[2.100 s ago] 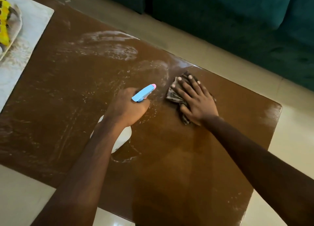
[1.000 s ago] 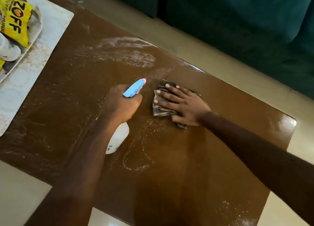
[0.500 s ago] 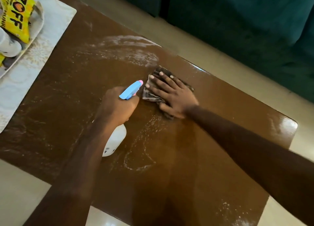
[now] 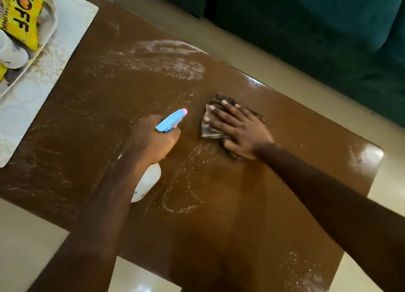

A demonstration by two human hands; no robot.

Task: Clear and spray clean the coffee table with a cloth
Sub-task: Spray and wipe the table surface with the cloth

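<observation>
lying under the right hand's fingers (image 4: 221, 114) (flat, spread): cloth (image 4: 208, 129).

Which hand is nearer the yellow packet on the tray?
Left. The left hand, gripping the spray bottle, is nearer the yellow packet; the right hand, flat on the cloth, lies farther away.

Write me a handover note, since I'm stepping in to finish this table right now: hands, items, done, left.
Left hand: gripping the spray bottle, nozzle aimed across the table.
Right hand: flat on the cloth, pressing it to the coffee table.
Done: the near right part looks wiped and glossy.
Left: white spray streaks at the far edge, centre and near right corner; the tray with a yellow packet sits on a mat at the far left.
</observation>
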